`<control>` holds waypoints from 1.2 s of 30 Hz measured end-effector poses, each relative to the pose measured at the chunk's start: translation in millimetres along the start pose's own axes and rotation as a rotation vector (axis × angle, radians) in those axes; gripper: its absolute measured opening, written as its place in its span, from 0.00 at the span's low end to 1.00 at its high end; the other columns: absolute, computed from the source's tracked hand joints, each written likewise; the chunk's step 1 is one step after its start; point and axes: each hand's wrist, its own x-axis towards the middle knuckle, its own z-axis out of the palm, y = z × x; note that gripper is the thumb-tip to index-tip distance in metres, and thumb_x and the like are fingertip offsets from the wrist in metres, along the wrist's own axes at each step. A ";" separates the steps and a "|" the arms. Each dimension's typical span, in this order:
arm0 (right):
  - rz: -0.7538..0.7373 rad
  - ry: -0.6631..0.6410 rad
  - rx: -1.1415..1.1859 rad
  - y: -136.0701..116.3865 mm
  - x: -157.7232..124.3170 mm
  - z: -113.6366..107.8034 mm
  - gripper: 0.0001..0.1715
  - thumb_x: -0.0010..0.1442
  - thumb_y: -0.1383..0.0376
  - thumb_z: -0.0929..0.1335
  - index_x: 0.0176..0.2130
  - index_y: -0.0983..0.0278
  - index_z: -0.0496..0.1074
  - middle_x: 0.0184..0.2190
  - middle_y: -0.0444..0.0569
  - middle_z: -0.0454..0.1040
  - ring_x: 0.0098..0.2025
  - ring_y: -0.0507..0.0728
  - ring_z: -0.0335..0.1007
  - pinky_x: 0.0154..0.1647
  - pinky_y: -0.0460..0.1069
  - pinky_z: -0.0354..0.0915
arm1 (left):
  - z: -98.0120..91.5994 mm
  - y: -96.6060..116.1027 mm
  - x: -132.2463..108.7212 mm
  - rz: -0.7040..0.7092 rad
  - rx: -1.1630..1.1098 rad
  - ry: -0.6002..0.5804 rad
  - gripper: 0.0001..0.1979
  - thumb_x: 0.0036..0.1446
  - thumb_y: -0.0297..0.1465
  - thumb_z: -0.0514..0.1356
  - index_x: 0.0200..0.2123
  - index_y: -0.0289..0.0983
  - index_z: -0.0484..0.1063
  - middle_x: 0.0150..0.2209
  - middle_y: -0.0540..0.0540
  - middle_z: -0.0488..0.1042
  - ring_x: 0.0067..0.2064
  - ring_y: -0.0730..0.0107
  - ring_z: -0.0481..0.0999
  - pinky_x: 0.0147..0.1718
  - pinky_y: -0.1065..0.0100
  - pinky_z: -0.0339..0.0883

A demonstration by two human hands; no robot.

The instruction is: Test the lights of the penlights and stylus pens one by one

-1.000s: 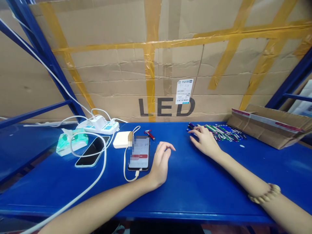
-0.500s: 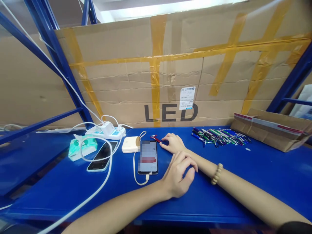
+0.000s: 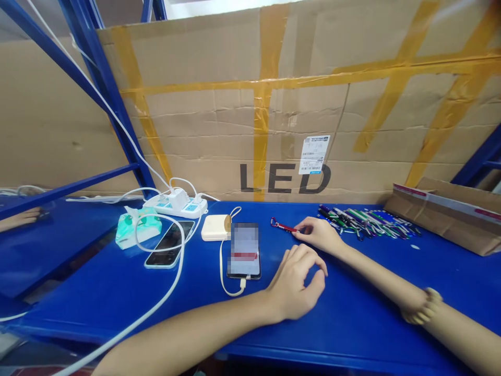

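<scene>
My right hand (image 3: 318, 234) pinches one end of a red pen with a carabiner clip (image 3: 284, 226), its clip end pointing left over the blue table. A beaded bracelet (image 3: 425, 306) circles the right wrist. Nearer to me, my left hand (image 3: 299, 282) rests on the tabletop, fingers loosely bent and thumb apart, with nothing in it. Just left of that hand lies a phone (image 3: 246, 250) with its screen lit, part of it blurred out. Behind my right hand is a heap of pens with carabiner clips (image 3: 364, 222) in green, blue, white and dark colours.
On the left are a cream power bank (image 3: 214, 227), a second phone (image 3: 168, 245), a tissue pack (image 3: 139, 227) and a white power strip (image 3: 191, 208). A white cable (image 3: 172, 287) crosses the table. A cardboard tray (image 3: 446, 216) stands right. Another person's hand (image 3: 25, 216) shows far left.
My right hand has moved right, bringing the red carabiner pen away from the lit phone. The left hand stays resting on the table. The view has shifted a little.
</scene>
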 end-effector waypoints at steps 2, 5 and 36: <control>-0.014 0.035 0.099 8.6 -10.5 -9.5 0.15 0.48 0.54 0.70 0.29 0.64 0.75 0.29 0.48 0.75 0.26 0.54 0.70 0.29 0.48 0.66 | 1.5 -1.1 1.2 -0.029 -0.023 0.036 0.04 0.56 0.26 0.49 0.31 0.38 0.62 0.36 0.49 0.66 0.41 0.68 0.65 0.47 0.62 0.56; -0.007 0.111 0.248 11.6 -19.5 -24.3 0.26 0.49 0.45 0.66 0.31 0.65 0.73 0.34 0.52 0.75 0.33 0.57 0.72 0.34 0.50 0.69 | 3.6 -2.9 3.5 -0.107 -0.081 0.116 0.05 0.54 0.24 0.50 0.34 0.38 0.62 0.37 0.47 0.66 0.42 0.67 0.64 0.45 0.63 0.57; -0.210 -0.314 0.519 -34.4 -55.6 -28.7 0.22 0.62 0.56 0.62 0.53 0.62 0.69 0.47 0.49 0.73 0.48 0.57 0.70 0.50 0.52 0.66 | 3.8 -15.6 16.6 -0.431 -0.374 0.419 0.20 0.63 0.39 0.47 0.21 0.36 0.57 0.27 0.51 0.57 0.30 0.73 0.60 0.32 0.71 0.55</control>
